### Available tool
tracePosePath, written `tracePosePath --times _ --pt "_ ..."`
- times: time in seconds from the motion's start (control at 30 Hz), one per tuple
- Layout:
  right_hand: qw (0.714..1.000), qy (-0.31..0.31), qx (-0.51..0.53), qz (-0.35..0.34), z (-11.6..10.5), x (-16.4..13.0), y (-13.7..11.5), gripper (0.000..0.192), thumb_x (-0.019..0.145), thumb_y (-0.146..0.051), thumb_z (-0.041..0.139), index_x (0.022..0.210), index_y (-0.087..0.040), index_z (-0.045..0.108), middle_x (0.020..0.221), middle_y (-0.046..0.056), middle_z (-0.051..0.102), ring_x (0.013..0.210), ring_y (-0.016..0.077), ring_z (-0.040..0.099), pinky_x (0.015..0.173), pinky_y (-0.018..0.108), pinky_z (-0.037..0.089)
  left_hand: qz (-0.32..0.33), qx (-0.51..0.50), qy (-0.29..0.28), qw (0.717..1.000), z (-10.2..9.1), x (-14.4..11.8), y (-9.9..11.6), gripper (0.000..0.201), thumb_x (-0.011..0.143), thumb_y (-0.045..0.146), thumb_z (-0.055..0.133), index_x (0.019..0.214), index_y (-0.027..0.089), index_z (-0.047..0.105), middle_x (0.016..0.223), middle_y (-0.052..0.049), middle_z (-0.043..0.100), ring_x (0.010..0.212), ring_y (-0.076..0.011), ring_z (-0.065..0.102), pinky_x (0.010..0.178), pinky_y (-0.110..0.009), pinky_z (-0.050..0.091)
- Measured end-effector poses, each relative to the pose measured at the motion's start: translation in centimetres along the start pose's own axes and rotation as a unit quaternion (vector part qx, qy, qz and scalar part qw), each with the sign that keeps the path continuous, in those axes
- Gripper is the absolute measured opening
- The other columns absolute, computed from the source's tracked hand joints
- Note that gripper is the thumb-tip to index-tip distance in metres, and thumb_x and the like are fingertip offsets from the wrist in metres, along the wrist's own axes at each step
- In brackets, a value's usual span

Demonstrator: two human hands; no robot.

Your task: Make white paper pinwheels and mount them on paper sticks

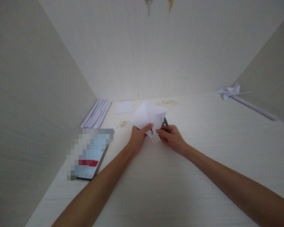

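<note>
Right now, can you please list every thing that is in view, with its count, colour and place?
folded paper: 1, white, held above the middle of the desk
scissors: 1, dark metal, mostly hidden behind the paper's right edge
paper sticks: a bundle, exact count unclear, white, back left corner of the desk
small paper sheet: 1, white, flat by the back wall
phone: 1, screen blurred with a red patch, left side of the desk
pinwheel: 1, white, on a white stick, far right by the side wall
desk: 1, pale wood grain, walled on three sides
left hand: 1, pinching the paper's lower edge
right hand: 1, holding the scissors at the paper
</note>
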State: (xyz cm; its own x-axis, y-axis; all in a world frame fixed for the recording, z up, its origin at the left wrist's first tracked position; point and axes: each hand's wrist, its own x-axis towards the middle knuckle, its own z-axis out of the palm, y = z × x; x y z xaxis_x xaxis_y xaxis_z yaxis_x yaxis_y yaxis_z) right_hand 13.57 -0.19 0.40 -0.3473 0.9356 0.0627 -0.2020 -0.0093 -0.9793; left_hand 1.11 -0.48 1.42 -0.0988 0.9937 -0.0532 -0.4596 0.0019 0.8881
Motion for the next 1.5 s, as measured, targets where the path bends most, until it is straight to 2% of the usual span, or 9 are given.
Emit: tracePosePath --times 0.1,0.23,0.53,0.7,0.9,1.0,1.13,1.33,1.5 --pt "1.000 -0.023 0.004 -0.008 -0.12 -0.01 0.22 0.030 0.066 -0.029 0.058 0.046 -0.016 0.039 0.036 -0.010 0.029 0.032 0.0015 0.022 0.034 0.020 0.013 -0.001 0.002 -0.019 1.000 0.04 -0.05 -0.01 0.015 0.052 0.018 0.069 0.063 0.014 0.059 0.054 0.004 0.058 0.044 -0.0068 0.049 0.041 -0.020 0.037" --pt "0.999 -0.032 0.007 -0.007 -0.08 -0.07 0.26 0.030 0.065 -0.028 0.057 0.045 -0.017 0.038 0.036 -0.010 0.028 0.032 0.0016 0.022 0.034 0.020 0.013 0.009 0.004 -0.022 1.000 -0.02 -0.04 -0.05 0.014 0.052 0.019 0.068 0.062 0.014 0.058 0.055 0.004 0.057 0.044 -0.0063 0.048 0.041 -0.019 0.036" --pt "1.000 0.007 -0.024 0.017 0.19 -0.18 -0.17 0.027 0.060 -0.030 0.061 0.048 -0.016 0.042 0.035 -0.010 0.030 0.031 0.0015 0.023 0.033 0.019 0.013 0.000 0.010 -0.003 1.000 -0.20 0.13 -0.28 0.017 0.052 0.020 0.069 0.065 0.014 0.062 0.062 0.000 0.063 0.052 -0.0100 0.055 0.050 -0.022 0.044" --pt "0.999 0.018 -0.018 0.025 0.27 -0.14 -0.25 0.027 0.059 -0.031 0.062 0.049 -0.016 0.043 0.035 -0.010 0.031 0.031 0.0016 0.024 0.033 0.019 0.014 0.019 0.013 0.004 1.000 -0.15 0.08 -0.22 0.024 0.052 0.020 0.070 0.074 0.015 0.063 0.076 -0.004 0.066 0.064 -0.0136 0.059 0.057 -0.025 0.048" --pt "0.997 0.037 -0.058 0.019 0.15 0.04 0.14 0.026 0.060 -0.029 0.061 0.049 -0.017 0.040 0.038 -0.010 0.031 0.034 0.0021 0.025 0.034 0.020 0.015 0.027 0.043 0.002 0.999 -0.51 0.28 -0.60 0.020 0.051 0.023 0.070 0.068 0.014 0.063 0.062 -0.002 0.064 0.055 -0.0119 0.056 0.052 -0.023 0.045" --pt "0.996 0.036 -0.084 0.017 0.07 0.02 0.26 0.026 0.060 -0.029 0.061 0.050 -0.017 0.040 0.039 -0.009 0.032 0.035 0.0025 0.025 0.035 0.020 0.017 0.042 0.055 0.012 0.998 -0.61 0.38 -0.72 0.021 0.051 0.024 0.070 0.067 0.013 0.062 0.062 -0.002 0.064 0.056 -0.0130 0.057 0.054 -0.024 0.046" --pt "0.993 0.041 -0.106 0.018 0.18 -0.11 0.01 0.023 0.059 -0.031 0.062 0.053 -0.016 0.045 0.041 -0.009 0.033 0.036 0.0032 0.027 0.036 0.020 0.018 0.052 0.041 0.020 0.998 -0.49 0.35 -0.60 0.027 0.051 0.024 0.070 0.075 0.015 0.062 0.074 -0.004 0.066 0.068 -0.0160 0.060 0.060 -0.027 0.048" --pt "0.994 0.052 -0.100 0.017 0.52 -0.17 -0.32 0.022 0.058 -0.034 0.063 0.059 -0.016 0.051 0.038 -0.010 0.033 0.034 0.0032 0.026 0.036 0.021 0.018 0.055 0.025 0.065 0.996 -0.31 0.27 -0.59 0.020 0.051 0.022 0.070 0.068 0.016 0.061 0.063 -0.001 0.063 0.060 -0.0137 0.058 0.056 -0.025 0.046" --pt "0.992 0.067 -0.108 0.025 0.56 -0.11 -0.28 0.023 0.058 -0.035 0.063 0.061 -0.015 0.052 0.039 -0.010 0.035 0.035 0.0037 0.027 0.036 0.021 0.018 0.056 0.005 0.082 0.995 -0.18 0.18 -0.65 0.020 0.053 0.021 0.069 0.071 0.016 0.061 0.068 -0.001 0.064 0.064 -0.0133 0.058 0.059 -0.025 0.047"
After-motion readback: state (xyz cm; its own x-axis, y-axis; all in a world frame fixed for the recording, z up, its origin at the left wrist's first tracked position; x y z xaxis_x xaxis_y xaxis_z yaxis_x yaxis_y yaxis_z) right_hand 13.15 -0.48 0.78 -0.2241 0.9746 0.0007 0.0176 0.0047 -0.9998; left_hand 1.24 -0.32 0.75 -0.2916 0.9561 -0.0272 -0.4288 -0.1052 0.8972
